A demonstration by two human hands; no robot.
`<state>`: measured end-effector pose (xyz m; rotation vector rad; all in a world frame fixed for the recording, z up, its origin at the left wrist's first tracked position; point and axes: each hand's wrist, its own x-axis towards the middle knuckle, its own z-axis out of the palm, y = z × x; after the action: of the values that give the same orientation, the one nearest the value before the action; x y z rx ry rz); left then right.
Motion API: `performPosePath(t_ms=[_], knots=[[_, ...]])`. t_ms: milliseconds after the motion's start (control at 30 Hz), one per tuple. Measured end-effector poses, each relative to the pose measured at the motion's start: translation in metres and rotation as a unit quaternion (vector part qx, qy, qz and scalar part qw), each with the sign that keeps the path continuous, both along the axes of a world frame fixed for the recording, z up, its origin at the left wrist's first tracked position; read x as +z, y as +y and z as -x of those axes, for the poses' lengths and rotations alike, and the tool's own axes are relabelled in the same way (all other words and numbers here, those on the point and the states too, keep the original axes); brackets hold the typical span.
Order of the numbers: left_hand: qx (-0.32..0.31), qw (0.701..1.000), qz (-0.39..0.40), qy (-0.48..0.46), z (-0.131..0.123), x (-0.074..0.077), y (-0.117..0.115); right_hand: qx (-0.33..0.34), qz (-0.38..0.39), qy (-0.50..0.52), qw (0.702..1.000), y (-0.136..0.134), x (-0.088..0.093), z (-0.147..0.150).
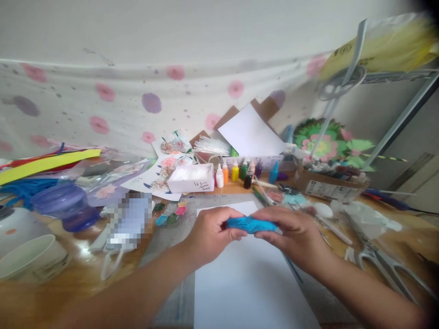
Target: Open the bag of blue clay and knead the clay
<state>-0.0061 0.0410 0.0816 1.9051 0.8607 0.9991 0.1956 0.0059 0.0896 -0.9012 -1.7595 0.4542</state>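
Observation:
Both my hands hold a soft, bright blue folded piece (252, 224), which looks like crumpled paper or cloth; I cannot tell which. My left hand (214, 233) pinches its left end between thumb and fingers. On the right end, my right hand (295, 233) grips with the thumb below and fingers on top. The two hands nearly meet at the middle of the piece. Under them a white sheet of paper (240, 283) lies on a grey mat (164, 274).
Small paint bottles (235, 171) stand at the back beside a white box (192, 178). Large scissors (380, 260) lie at right, near a cardboard box (332, 185). On the left are a phone (132, 219), a purple tape dispenser-like object (65, 205) and a white bowl (32, 260).

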Motion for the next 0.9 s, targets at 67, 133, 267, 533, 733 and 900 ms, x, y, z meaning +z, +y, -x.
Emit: performPosePath(t_ms=[67, 133, 267, 533, 733, 900], knots=[[-0.011, 0.998, 0.057, -0.033, 0.001, -0.007, 0.002, -0.012, 0.040, 0.008, 0.999, 0.003, -0.002, -0.002], [-0.015, 0.990, 0.126, -0.061, 0.003, -0.013, 0.006, -0.028, 0.087, 0.025, 0.996, 0.008, -0.004, -0.006], [-0.019, 0.964, 0.245, -0.097, 0.007, -0.018, 0.012, -0.069, 0.182, 0.058, 0.979, 0.021, -0.011, -0.023], [-0.091, 0.897, 0.347, -0.257, 0.003, -0.026, 0.010, -0.104, 0.132, 0.047, 0.985, 0.025, -0.011, -0.021], [-0.151, 0.871, 0.336, -0.326, -0.003, -0.028, 0.004, -0.076, -0.111, -0.245, 0.960, 0.000, -0.024, 0.026], [-0.052, 0.875, 0.351, -0.329, -0.002, -0.027, 0.004, -0.035, -0.086, -0.261, 0.961, -0.007, -0.027, 0.038]])
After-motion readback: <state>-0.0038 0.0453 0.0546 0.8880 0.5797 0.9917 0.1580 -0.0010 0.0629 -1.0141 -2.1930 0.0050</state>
